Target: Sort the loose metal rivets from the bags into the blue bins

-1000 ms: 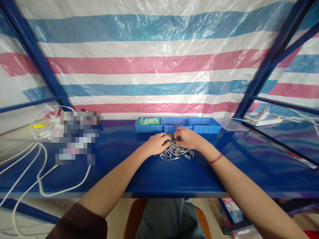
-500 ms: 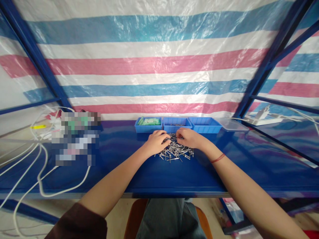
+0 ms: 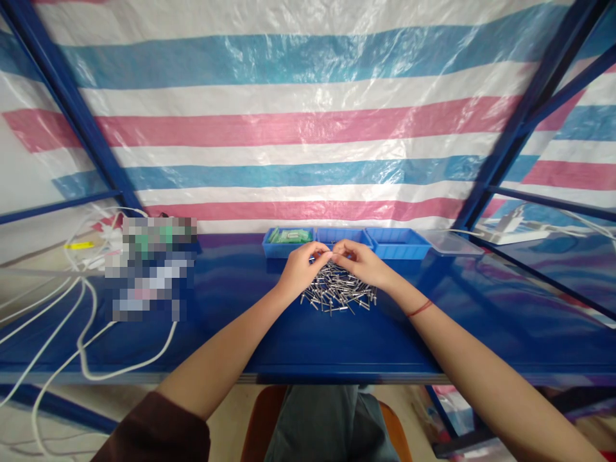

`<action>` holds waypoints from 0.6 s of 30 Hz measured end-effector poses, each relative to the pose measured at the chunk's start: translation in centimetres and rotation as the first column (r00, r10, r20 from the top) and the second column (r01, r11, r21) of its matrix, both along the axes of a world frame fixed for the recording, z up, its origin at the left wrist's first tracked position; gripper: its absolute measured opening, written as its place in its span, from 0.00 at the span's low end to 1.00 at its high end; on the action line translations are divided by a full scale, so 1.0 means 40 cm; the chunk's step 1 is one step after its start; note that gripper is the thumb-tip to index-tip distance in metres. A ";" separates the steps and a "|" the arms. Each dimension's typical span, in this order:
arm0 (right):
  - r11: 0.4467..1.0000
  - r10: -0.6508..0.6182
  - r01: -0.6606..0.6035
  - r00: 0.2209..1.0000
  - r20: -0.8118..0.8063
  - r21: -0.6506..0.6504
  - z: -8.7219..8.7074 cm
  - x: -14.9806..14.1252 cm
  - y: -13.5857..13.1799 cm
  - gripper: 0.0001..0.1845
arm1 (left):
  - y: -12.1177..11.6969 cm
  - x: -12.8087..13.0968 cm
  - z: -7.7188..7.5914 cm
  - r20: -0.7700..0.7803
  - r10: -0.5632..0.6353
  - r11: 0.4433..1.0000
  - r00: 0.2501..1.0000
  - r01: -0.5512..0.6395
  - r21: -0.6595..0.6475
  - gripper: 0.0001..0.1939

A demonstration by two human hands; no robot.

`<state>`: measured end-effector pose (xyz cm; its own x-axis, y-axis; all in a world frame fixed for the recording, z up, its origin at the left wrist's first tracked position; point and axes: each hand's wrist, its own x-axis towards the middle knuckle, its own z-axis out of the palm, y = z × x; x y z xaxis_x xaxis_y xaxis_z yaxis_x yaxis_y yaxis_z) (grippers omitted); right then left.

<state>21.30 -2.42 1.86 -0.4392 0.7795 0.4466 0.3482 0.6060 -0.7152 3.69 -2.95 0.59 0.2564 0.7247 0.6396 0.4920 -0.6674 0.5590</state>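
Note:
A heap of silver pop rivets (image 3: 341, 290) lies on the blue table (image 3: 308, 346). Over its far left side, my left hand (image 3: 303, 264) is closed with thumb and fingertips pinched together. My right hand (image 3: 359, 260) pinches too, its fingertips meeting those of the left just above the heap. Whatever sits between the fingertips is too small to make out. Right behind both hands stands the middle blue bin (image 3: 344, 236), partly covered by them.
Left of the middle bin is a blue bin (image 3: 269, 247) holding green-white packets (image 3: 291, 235). On its right stand another blue bin (image 3: 399, 247) and a clear lid (image 3: 455, 242). White cables (image 3: 89, 321) and blurred items (image 3: 154, 269) lie at left, a power strip (image 3: 513, 231) at right.
My hands have risen from the rivet heap and come together, fingertip to fingertip. The left fingers have closed into a pinch.

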 end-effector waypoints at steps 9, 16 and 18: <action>0.992 -0.022 -0.004 0.979 -0.201 -0.126 0.005 -0.008 0.001 0.15 | -0.006 0.002 0.008 0.034 0.010 0.996 0.999 -0.013 0.089 0.07; 0.985 -0.126 0.141 0.982 -0.143 0.096 0.021 -0.009 -0.017 0.15 | 0.011 0.006 -0.011 0.074 -0.056 0.993 0.996 0.063 -0.103 0.10; 0.980 -0.126 0.139 0.987 -0.096 0.144 0.024 -0.008 -0.018 0.15 | 0.011 0.009 -0.014 0.059 -0.087 0.986 0.995 0.094 -0.141 0.13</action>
<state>20.98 -3.14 2.81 -0.2919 0.7496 0.5941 0.3736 0.6611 -0.6507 4.05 -2.52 0.04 0.2941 0.7850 0.5452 0.4011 -0.6192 0.6751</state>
